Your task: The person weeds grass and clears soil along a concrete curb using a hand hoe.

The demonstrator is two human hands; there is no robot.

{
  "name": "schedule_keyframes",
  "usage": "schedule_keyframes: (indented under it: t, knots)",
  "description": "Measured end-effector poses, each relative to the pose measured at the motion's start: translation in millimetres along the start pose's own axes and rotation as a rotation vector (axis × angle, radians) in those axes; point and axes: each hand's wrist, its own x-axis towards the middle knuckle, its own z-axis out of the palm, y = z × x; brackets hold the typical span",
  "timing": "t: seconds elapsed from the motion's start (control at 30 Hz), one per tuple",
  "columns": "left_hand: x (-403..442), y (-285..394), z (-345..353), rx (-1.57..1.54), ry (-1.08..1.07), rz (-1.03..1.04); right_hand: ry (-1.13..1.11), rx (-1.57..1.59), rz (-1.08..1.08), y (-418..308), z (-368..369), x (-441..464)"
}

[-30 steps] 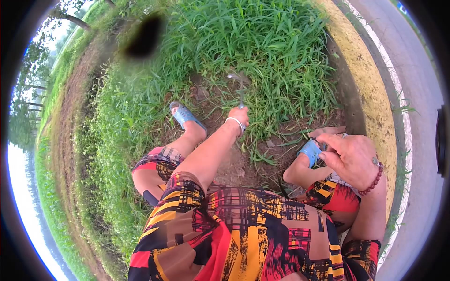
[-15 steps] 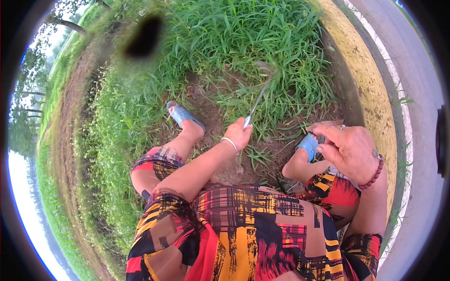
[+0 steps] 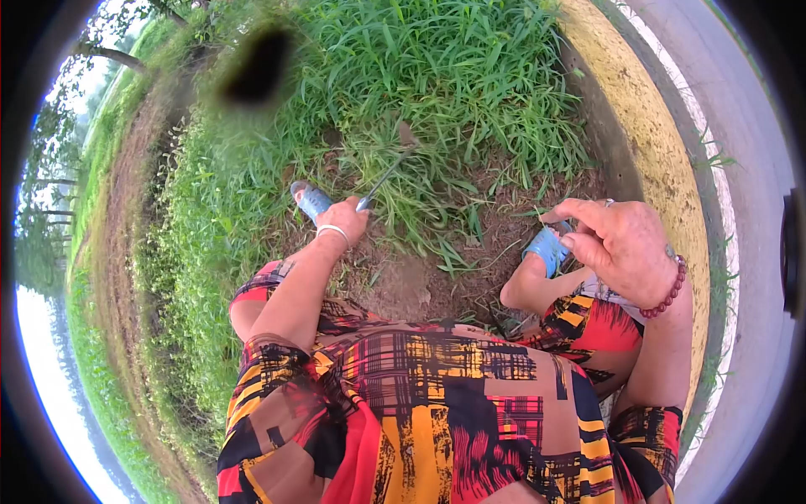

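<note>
My left hand (image 3: 346,222), with a white bangle at the wrist, is wrapped round the handle of a small hand hoe (image 3: 388,179). Its thin metal shank slants up and right, and the blade sits among grass (image 3: 420,197), partly hidden by blades. The hand is close beside the blue sandal (image 3: 312,202) on my left foot. My right hand (image 3: 625,252), wearing a ring and a dark red bead bracelet, hovers over my right foot's blue sandal (image 3: 547,250). Its thumb and forefinger are apart, with nothing visible between them.
Dense green grass (image 3: 437,67) stands ahead. Bare brown soil (image 3: 411,281) with loose grass scraps lies between my feet. A yellow kerb (image 3: 638,109) and a grey road (image 3: 756,168) run along the right. Weeds and trees are on the left.
My left hand has swung left with the hoe, from the middle of the soil patch to beside my left foot. My right hand has barely moved.
</note>
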Motion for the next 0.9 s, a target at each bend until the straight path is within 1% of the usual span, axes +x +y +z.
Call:
schedule_keyframes:
  t: [0.13,0.17,0.27,0.3,0.37,0.4,0.47,0.5,0.57,0.6,0.63,0.7,0.73,0.77,0.83,0.87,0.9]
  knots:
    - [-7.4,37.6,6.2,-0.265,0.052,0.215,-0.035,-0.057,0.009,-8.3,-1.6,3.4]
    - [-10.5,43.7,6.2,-0.27,0.048,0.214,-0.04,-0.059,0.011,-9.2,-1.4,3.5]
    - [-18.5,48.3,-5.9,0.081,-0.165,0.314,-0.011,-0.063,-0.028,-7.8,1.0,3.3]
    - [-19.3,39.3,-8.8,0.085,-0.167,0.312,0.0,-0.05,-0.028,-5.1,1.9,2.9]
    - [-20.3,16.3,-17.5,0.273,-0.214,0.247,0.018,-0.031,-0.031,-2.4,1.1,2.3]
    - [-20.4,8.4,-22.3,0.281,-0.21,0.244,0.027,-0.027,-0.038,-3.1,-0.6,2.6]
    - [-21.8,-5.8,-30.3,0.231,-0.085,0.015,0.043,-0.019,-0.049,-7.0,-4.9,3.3]
    - [-22.4,-11.3,-33.7,0.236,-0.078,0.011,0.023,-0.021,-0.049,-10.5,-7.7,4.4]
    - [-19.3,-23.1,-37.3,0.106,-0.021,0.035,0.011,-0.024,-0.056,-12.9,-10.9,7.7]
    - [-17.3,-29.8,-34.6,0.129,0.109,0.206,0.006,-0.026,-0.059,-11.6,-10.2,10.2]
    - [-12.3,-31.9,-30.7,0.132,0.117,0.205,0.001,-0.028,-0.061,-10.2,-9.9,13.1]
    - [-29.9,7.0,-47.3,-0.479,-0.133,-0.026,0.012,-0.029,-0.07,-1.8,-9.5,19.7]
    - [-34.3,18.5,-50.6,-0.533,-0.112,0.0,0.005,-0.029,-0.062,0.7,-9.0,22.8]
    - [-42.6,31.5,-54.6,-0.526,-0.099,0.004,0.004,-0.03,-0.053,2.0,-9.6,26.0]
    - [-56.8,61.0,-67.2,-1.069,-0.268,-0.08,0.024,-0.054,-0.043,5.4,-11.0,33.5]
    - [-59.2,75.4,-74.5,-1.069,-0.263,-0.067,0.011,-0.058,-0.019,9.2,-9.5,38.0]
    - [-62.4,89.4,-78.4,-1.189,-0.289,-0.028,-0.011,-0.062,0.006,14.1,-6.2,41.7]
